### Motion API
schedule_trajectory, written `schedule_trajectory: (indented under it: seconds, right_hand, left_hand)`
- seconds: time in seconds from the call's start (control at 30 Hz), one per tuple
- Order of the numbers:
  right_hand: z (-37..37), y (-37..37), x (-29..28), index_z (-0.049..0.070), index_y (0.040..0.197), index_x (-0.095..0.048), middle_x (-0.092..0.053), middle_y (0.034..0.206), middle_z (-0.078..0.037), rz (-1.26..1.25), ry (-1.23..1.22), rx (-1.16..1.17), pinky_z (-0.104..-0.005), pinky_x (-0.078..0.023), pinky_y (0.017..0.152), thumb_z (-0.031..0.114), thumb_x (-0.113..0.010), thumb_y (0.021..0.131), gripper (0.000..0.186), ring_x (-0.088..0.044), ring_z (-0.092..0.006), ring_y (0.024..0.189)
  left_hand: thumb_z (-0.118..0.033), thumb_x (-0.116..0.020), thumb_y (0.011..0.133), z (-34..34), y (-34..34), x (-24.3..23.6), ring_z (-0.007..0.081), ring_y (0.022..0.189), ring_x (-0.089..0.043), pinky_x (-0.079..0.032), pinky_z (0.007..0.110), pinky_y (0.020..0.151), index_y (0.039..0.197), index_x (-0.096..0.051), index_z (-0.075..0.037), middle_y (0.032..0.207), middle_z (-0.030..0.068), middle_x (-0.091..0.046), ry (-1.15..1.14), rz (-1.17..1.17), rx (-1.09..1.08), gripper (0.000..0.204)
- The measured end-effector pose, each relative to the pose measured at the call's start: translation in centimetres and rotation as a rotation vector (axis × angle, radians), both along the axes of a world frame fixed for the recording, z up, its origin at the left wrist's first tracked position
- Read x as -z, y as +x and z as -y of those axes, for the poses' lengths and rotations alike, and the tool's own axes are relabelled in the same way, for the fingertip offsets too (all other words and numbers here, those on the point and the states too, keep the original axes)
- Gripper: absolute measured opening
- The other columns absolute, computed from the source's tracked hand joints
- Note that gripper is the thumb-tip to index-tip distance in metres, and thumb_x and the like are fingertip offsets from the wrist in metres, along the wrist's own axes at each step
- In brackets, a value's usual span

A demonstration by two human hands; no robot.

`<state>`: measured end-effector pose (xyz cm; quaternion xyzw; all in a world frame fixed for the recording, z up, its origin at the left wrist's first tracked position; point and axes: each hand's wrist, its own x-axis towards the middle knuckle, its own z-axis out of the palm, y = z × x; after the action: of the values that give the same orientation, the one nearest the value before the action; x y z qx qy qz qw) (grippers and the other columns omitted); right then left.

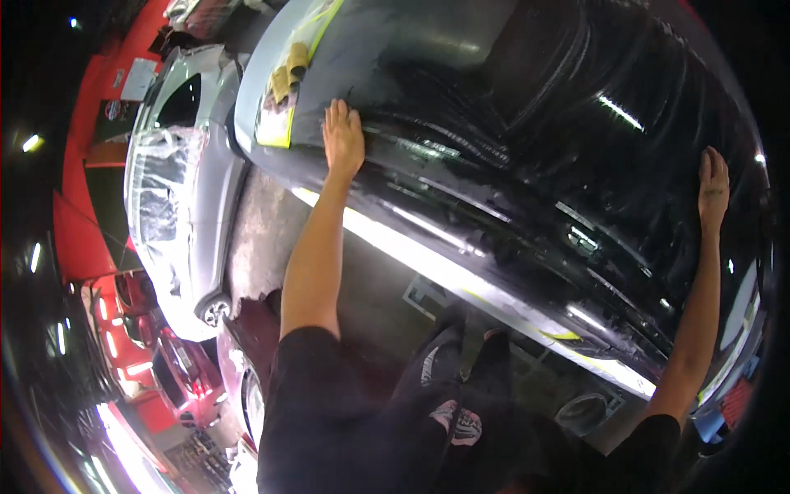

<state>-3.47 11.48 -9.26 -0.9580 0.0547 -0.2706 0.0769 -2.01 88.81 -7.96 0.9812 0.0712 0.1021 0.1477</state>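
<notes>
Both my arms reach out over the wide car panel in front of me, which a dark, glossy, wrinkled film-like sheet [510, 156] covers. My left hand [342, 142] lies flat with its fingers stretched out, near the sheet's left side. Far to the right, my right hand [714, 188] rests on the sheet, fingers extended. Neither hand appears to hold anything. Left of my left hand, tan rolls of masking tape [290, 72] lie on a masked patch edged with bright yellow tape [275, 134]. The palms and undersides of the fingers are hidden.
A silver car [216, 177] with plastic sheeting over its windows stands to the left. Red cars [183, 370] are further back at lower left. Below the panel runs a bright white strip [411, 247] with bits of yellow tape. A blue object [709, 426] is at lower right.
</notes>
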Motion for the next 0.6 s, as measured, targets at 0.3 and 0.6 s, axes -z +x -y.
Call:
schedule_trajectory:
  seconds: [0.3,0.6]
  right_hand:
    - [-10.4,-4.7,-0.8,0.004,0.138,-0.063,-0.064,0.136,-0.02,-0.014,-0.039,-0.15,-0.0486,-0.048,0.107,0.029,-0.054,0.11,0.039,-0.06,-0.0409,0.127]
    - [-16.3,-4.9,-1.8,0.003,0.139,-0.062,-0.062,0.141,-0.019,-0.014,-0.038,-0.092,-0.0485,-0.045,0.111,0.027,-0.052,0.111,0.038,-0.059,-0.0395,0.131]
  left_hand:
    - [-0.028,-0.049,0.109,14.8,-11.9,0.7,0.0404,0.159,-0.023,-0.016,0.05,0.132,0.163,-0.027,0.006,0.171,0.0235,-0.026,0.021,-0.004,0.437,0.068]
    - [-0.035,-0.039,0.111,-9.5,3.0,6.1,0.0447,0.153,-0.034,-0.027,0.053,0.127,0.157,-0.036,0.008,0.165,0.0286,-0.037,0.09,0.032,-0.284,0.063]
